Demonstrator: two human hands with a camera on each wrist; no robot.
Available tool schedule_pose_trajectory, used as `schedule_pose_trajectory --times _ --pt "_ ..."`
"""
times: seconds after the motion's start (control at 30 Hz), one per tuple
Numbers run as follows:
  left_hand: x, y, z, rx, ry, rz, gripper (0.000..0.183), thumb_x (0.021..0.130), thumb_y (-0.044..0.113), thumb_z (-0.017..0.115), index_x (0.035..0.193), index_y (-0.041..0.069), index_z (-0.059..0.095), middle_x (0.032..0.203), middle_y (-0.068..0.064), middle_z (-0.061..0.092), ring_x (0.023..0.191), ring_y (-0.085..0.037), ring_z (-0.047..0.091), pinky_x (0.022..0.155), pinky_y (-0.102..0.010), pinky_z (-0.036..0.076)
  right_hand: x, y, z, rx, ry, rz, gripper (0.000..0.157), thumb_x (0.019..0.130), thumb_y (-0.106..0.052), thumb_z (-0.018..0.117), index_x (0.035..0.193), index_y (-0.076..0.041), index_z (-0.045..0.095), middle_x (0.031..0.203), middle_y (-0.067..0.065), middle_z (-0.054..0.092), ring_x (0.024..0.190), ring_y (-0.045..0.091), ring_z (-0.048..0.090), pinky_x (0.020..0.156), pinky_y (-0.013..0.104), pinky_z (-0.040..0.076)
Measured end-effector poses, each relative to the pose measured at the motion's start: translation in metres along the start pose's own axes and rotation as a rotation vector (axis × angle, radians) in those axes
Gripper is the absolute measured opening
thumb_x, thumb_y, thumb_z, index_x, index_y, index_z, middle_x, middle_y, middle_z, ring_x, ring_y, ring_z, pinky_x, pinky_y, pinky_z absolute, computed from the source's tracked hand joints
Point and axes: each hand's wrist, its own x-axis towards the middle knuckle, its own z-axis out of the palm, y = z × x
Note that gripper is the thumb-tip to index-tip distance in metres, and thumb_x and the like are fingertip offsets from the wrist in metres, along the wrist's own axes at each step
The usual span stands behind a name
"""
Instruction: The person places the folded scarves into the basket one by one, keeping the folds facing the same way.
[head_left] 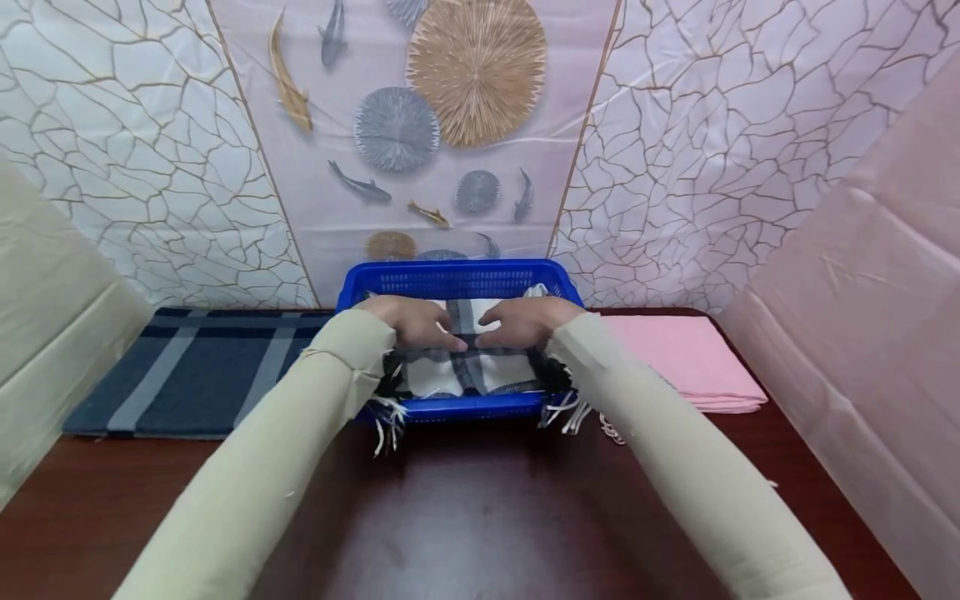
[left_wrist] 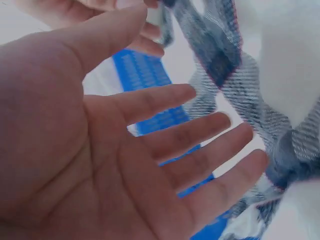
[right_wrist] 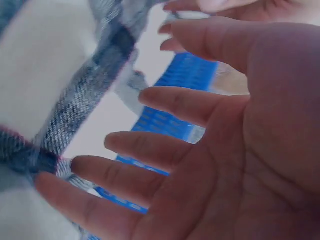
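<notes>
On the worktop (head_left: pixel 465 517), the blue basket (head_left: pixel 457 409) contains the checked cloth (head_left: pixel 468 375), presumably light, soft and limp, best held under both side edges, with the left hand (head_left: pixel 422 322) and right hand (head_left: pixel 525 322) over it, fingers (left_wrist: pixel 160 100) apart, nearly straight and gripping nothing, and the fringe (head_left: pixel 387 408) at the front rim likely a poorer hold.
</notes>
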Motion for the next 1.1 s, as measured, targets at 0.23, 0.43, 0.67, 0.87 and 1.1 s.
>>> schedule_pose_trajectory --times 0.23,0.43,0.67,0.87,1.1 --pt "-0.043 0.001 0.016 0.033 -0.039 0.058 0.067 0.105 0.057 0.044 0.152 0.01 0.047 0.16 -0.012 0.043 0.149 -0.033 0.039 0.121 -0.051 0.033 -0.042 0.007 0.017 -0.016 0.031 -0.061 0.057 0.106 -0.049 0.046 0.148 -0.012 0.052 0.152 0.012 0.054 0.145 0.034 0.045 0.121 0.054 0.033" --pt "-0.06 0.003 0.033 0.053 -0.027 0.053 0.068 0.105 0.061 0.038 0.144 0.008 0.057 0.149 -0.011 0.056 0.141 -0.031 0.05 0.118 -0.051 0.039 -0.061 0.006 0.036 -0.002 0.039 -0.067 0.056 0.106 -0.056 0.041 0.136 -0.015 0.065 0.132 0.006 0.068 0.129 0.027 0.06 0.113 0.05 0.043" --pt "-0.058 -0.002 0.051 0.019 -0.033 -0.002 0.07 0.108 0.057 0.027 0.149 0.005 0.052 0.151 -0.014 0.054 0.145 -0.034 0.046 0.121 -0.053 0.033 -0.058 0.008 0.046 0.026 -0.001 -0.007 0.073 0.106 -0.063 0.025 0.136 -0.01 0.064 0.133 0.008 0.066 0.134 0.028 0.058 0.116 0.052 0.04" --pt "-0.049 -0.005 0.057 -0.021 -0.06 -0.038 0.065 0.111 0.049 0.021 0.152 0.005 0.047 0.159 -0.015 0.044 0.152 -0.036 0.035 0.125 -0.053 0.027 -0.047 0.009 0.048 0.047 -0.062 0.054 0.086 0.104 -0.069 0.012 0.152 -0.007 0.047 0.157 0.014 0.047 0.15 0.035 0.039 0.123 0.055 0.028" --pt "-0.047 -0.008 0.057 -0.034 -0.038 -0.027 0.064 0.112 0.047 0.02 0.153 0.006 0.046 0.161 -0.015 0.041 0.154 -0.036 0.031 0.125 -0.054 0.025 -0.043 0.008 0.044 0.012 -0.036 -0.011 0.067 0.107 -0.059 0.029 0.144 -0.012 0.059 0.142 0.007 0.062 0.14 0.028 0.052 0.119 0.05 0.036"
